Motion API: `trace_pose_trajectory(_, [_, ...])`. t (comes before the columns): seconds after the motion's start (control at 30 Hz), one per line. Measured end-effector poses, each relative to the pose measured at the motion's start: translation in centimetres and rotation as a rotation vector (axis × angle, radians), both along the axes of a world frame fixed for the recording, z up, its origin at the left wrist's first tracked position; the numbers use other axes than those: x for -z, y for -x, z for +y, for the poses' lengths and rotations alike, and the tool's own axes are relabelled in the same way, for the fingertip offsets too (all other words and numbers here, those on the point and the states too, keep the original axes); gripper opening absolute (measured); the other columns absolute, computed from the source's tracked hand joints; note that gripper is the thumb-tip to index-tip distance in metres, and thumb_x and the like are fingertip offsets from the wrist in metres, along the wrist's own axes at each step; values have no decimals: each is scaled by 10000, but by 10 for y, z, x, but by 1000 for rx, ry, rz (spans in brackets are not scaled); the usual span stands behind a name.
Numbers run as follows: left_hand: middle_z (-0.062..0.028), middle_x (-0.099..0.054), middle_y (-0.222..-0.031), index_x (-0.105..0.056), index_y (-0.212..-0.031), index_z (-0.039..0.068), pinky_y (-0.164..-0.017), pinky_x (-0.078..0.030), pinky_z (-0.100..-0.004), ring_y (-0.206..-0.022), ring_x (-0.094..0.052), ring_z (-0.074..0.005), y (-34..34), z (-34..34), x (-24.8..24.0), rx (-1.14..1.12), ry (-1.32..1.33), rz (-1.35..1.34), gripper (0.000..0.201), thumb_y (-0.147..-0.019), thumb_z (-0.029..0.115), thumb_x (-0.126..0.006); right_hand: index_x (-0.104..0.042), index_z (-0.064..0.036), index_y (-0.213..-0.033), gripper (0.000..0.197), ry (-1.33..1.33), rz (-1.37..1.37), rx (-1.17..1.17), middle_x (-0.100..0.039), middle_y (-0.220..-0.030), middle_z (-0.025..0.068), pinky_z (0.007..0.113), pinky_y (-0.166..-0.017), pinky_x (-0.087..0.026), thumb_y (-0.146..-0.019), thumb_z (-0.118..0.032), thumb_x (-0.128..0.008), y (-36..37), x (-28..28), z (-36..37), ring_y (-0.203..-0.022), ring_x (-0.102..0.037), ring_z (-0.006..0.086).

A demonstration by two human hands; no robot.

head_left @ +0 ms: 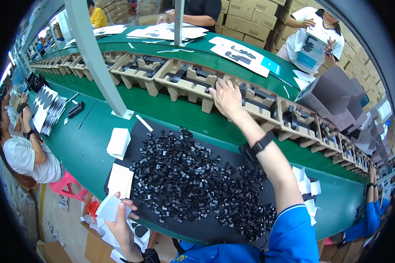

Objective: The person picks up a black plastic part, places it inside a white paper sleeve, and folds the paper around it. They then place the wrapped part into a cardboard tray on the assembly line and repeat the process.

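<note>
My left hand (122, 221) is closed on a white card (109, 208), perhaps more than one, over the table's near left edge. Stretched across to the row of trays, my right hand (227, 98) rests on the rim where two moulded brown pulp trays (180, 85) meet. Its fingers are apart and reach over the edge; I see nothing held in them, though the fingertips are partly hidden. Black parts (198, 78) lie in the tray compartments. Below my right arm spreads a large heap of small black clips or connectors (184, 175) on a dark mat.
White card stacks (118, 142) lie left of the heap. A grey metal post (94, 57) stands between table and trays. Opened dark cartons (333, 94) are at the right. Co-workers sit left and right; across the line, one person holds a printed box (312, 50).
</note>
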State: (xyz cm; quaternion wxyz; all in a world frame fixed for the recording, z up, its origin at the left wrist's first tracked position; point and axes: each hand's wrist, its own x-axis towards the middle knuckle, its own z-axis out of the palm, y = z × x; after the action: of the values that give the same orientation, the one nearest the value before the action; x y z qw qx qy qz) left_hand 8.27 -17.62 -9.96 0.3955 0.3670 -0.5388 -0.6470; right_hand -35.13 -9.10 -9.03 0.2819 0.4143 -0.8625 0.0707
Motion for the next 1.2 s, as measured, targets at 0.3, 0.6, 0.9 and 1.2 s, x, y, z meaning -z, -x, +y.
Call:
trace_pose_trajectory(0.3, [-164, -620, -930, -399, -1259, -67, -629, -551, -314, -806, -644, -238, 42, 64, -16, 569, -427, 206, 407, -925, 151, -477, -480, 58, -1161, 580, -118, -530, -575, -493, -1216, 206, 412, -961, -405, -705, -240, -679, -185, -110, 70, -1113, -485, 345])
trace_pose_trajectory(0.6, [-78, -507, -1194, -385, -1285, 13, -866, -458, -299, -1069, -531, -165, 77, 134, -7, 1085, -243, 149, 401, -931, 156, -509, -458, -11, -1285, 611, -128, -82, -293, -456, -1288, 144, 412, -990, -385, -738, -235, -610, -293, -65, 192, -1123, -487, 261])
trace_pose_trajectory(0.9, [-55, -600, -1061, -506, -1197, -5, -760, -481, -236, -923, -585, -113, 90, 187, -17, 1163, -384, 166, 294, -925, 106, -510, -577, -34, -1164, 425, -175, 259, -257, -528, -1133, 98, 387, -938, -428, -776, -207, -571, -298, -61, 258, -1033, -520, 226])
trace_pose_trajectory(1.2, [-60, -647, -977, -540, -1190, -16, -804, -481, -255, -904, -594, -104, 81, 216, -25, 1454, -4, -46, 364, -844, 69, -612, -604, -36, -1010, 234, -106, -603, -425, -601, -918, 49, 340, -619, -518, -793, -125, -608, -285, -87, 319, -752, -605, 205])
